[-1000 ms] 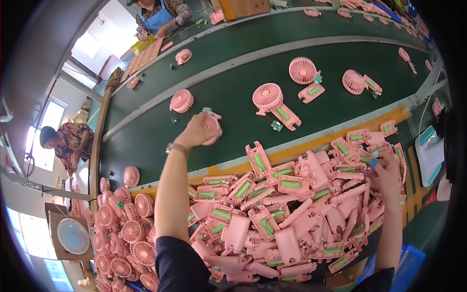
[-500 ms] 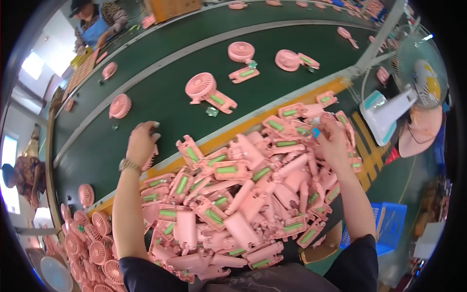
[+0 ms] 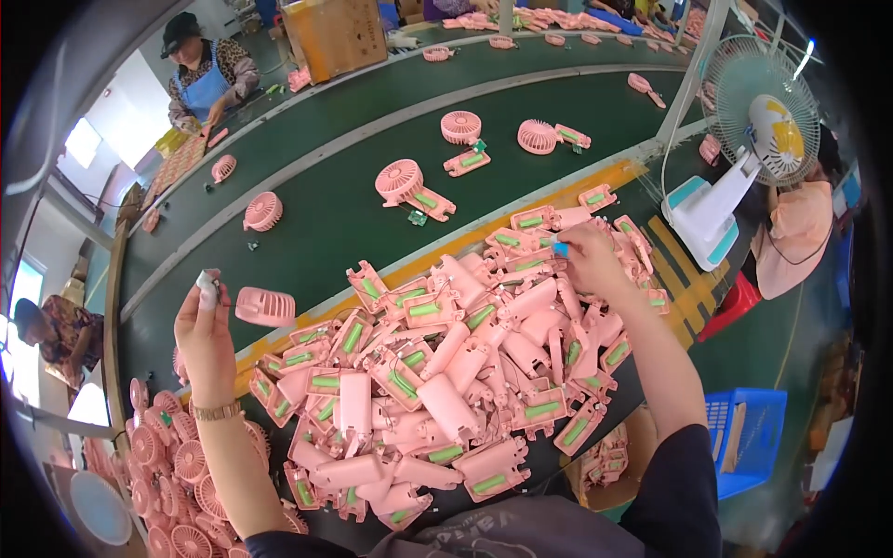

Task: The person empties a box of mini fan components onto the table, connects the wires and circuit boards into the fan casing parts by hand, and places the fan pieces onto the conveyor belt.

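Note:
My left hand (image 3: 206, 337), a bracelet at its wrist and white wrap on a fingertip, is raised over the near-left edge of the belt. Its thumb and fingers pinch a small dark part, seemingly a wire end. Beside them hangs a pink fan head (image 3: 266, 307), tilted, its slotted side showing. At the far right of a heap of pink handle shells (image 3: 448, 406), many holding green cylindrical cells, is my right hand (image 3: 593, 263). Its fingers, one wrapped in blue, curl down on the shells; what they grip is hidden.
The green conveyor belt (image 3: 326, 200) carries several pink fans, some with handle halves and small circuit boards (image 3: 417, 218). Fan heads (image 3: 191, 462) are piled at lower left. A white desk fan (image 3: 709, 209) stands at right above a blue crate (image 3: 744, 437). Co-workers (image 3: 203, 74) sit across the belt.
My left hand has come back from the belt, bringing the pink fan head up into clear sight. The view has shifted; my right hand stays at the same part of the heap.

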The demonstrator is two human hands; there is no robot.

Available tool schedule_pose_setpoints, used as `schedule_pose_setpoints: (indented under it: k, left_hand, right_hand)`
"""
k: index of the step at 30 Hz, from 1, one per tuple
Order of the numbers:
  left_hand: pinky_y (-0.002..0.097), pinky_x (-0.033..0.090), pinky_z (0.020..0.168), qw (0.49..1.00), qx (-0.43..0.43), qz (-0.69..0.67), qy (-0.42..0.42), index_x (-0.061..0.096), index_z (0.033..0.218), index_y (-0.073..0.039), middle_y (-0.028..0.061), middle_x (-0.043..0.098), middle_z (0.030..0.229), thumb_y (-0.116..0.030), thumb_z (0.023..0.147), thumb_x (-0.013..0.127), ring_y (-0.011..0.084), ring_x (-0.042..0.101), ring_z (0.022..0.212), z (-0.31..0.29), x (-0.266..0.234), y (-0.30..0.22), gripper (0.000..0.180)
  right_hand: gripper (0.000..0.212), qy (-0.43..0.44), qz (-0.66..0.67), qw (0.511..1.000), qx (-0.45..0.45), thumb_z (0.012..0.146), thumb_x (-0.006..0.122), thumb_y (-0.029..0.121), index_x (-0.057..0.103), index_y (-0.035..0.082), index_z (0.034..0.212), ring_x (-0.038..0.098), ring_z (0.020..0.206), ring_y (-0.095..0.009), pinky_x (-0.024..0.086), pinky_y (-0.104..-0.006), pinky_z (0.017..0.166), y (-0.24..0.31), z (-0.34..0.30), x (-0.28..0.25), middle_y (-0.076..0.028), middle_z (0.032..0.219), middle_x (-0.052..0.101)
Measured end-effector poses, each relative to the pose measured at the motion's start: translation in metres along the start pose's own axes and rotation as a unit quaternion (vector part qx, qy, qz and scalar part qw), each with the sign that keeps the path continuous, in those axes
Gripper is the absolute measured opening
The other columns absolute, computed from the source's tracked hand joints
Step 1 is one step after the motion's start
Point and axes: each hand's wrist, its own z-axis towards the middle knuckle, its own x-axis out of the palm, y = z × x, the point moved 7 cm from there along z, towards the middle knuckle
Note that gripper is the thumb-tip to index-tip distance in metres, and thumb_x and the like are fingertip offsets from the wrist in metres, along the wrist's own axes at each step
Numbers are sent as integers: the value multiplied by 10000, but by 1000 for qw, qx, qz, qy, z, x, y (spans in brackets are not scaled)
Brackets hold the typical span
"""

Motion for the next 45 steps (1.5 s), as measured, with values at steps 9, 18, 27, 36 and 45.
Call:
schedule_pose_setpoints:
  k: [9,18,27,36,45]
  left_hand:
    - [260,504,831,986,19,147,72,586,1151,27,114,660,1090,-37,923,564,121,622,909,-121,61,-75,237]
    - [292,505,697,916,155,295,222,637,1062,1,126,607,941,70,793,639,231,618,827,-196,126,-66,278]
    - [316,522,627,893,176,336,240,630,1046,7,127,594,930,59,777,660,244,625,760,-218,118,-59,276]
    - [293,517,585,864,206,350,296,654,1028,-23,109,527,960,124,683,657,209,615,745,-225,114,-53,375]
    - [276,538,658,887,130,340,286,636,1066,2,120,572,974,96,774,645,186,632,769,-218,105,-45,307]
  right_hand:
    - [222,-80,279,954,79,902,506,-51,621,-43,1092,625,897,-119,492,-241,810,93,-27,-50,-87,1015,673]
    - [142,142,506,851,7,818,558,-120,635,-32,899,615,880,-128,516,-240,715,241,-117,9,-142,1059,616]
    - [159,205,581,786,44,904,594,-10,542,-26,1054,615,881,-109,533,-236,748,288,-145,35,-83,1062,584]
    - [125,168,481,860,-24,867,580,-65,568,-22,983,567,630,-51,478,-178,510,289,-141,33,-64,979,583]
    - [102,194,547,811,77,836,616,-67,581,-13,916,585,774,-92,497,-221,612,293,-142,33,-57,859,604]
